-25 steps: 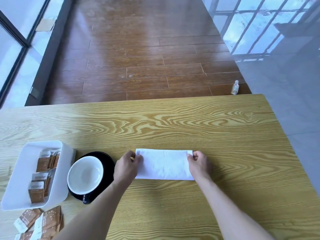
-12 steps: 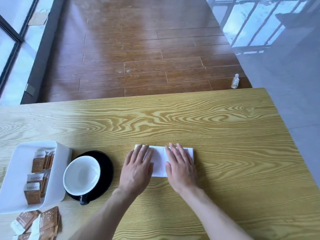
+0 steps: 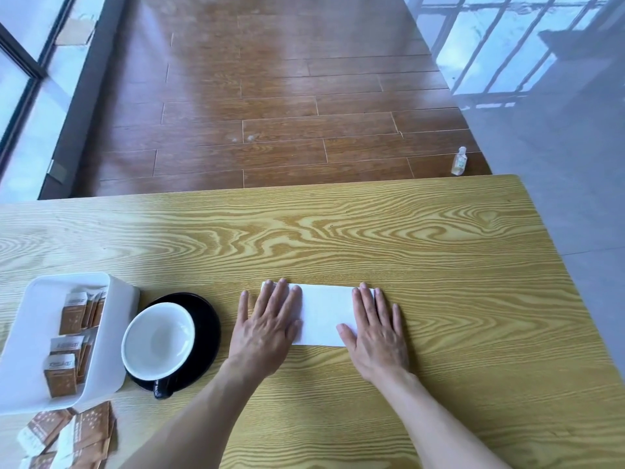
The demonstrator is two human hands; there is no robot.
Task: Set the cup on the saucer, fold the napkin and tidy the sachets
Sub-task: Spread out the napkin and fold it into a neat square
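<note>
At the left edge of the tabletop [image 3: 372, 238] sits your white tray [image 3: 20, 340], with brown-and-white sachets standing in rows inside it [image 3: 69, 316]; each carries a printed label near its top, too blurred to read. Just in front of the tray, at the near-left corner, more sachets lie loose in a heap [image 3: 84, 431], speckled with white dots, their wording likewise unreadable. Just to the right of the tray, the white-lined cup [image 3: 157, 340] stands upright on the black saucer [image 3: 206, 330], its dark handle pointing toward you. Further right, your left hand [image 3: 265, 328] lies flat with fingers straight and slightly spread, pressing down on the left end of the folded white napkin [image 3: 323, 314] and gripping nothing. The napkin lies as a long rectangle near the middle of the tabletop. Your right hand [image 3: 375, 333] presses its right end the same way, palm down, fingers extended. Beyond the far-right corner, a small clear bottle [image 3: 459, 160] stands on the wooden floor [image 3: 270, 113].
</note>
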